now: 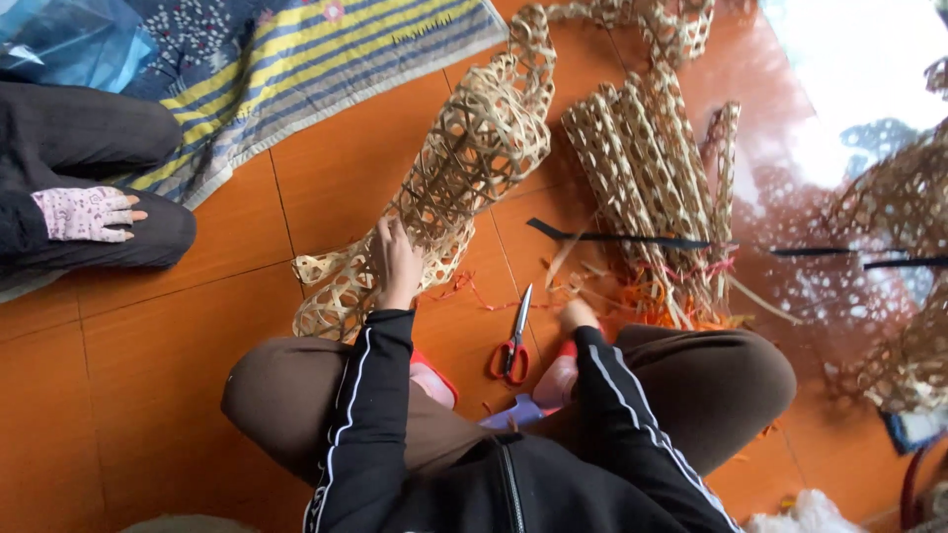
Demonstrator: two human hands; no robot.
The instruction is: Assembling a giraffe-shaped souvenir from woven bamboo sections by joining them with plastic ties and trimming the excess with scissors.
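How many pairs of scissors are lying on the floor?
1. The red-handled scissors lie on the orange floor between the person's knees, just left of the right hand. More may be hidden under the woven bamboo pieces.

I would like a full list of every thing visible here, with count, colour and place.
woven bamboo tube: one, pale tan, floor centre, under the left hand
folded bamboo lattice strips: one bundle, tan, right of the tube
scissors: one, red handles, floor between the knees
black strap: one, across the bundle
striped cloth: one, blue and yellow, top left
tiled floor: orange
another person's gloved hand: one, pink, far left
left hand: on the tube
right hand: near floor scraps
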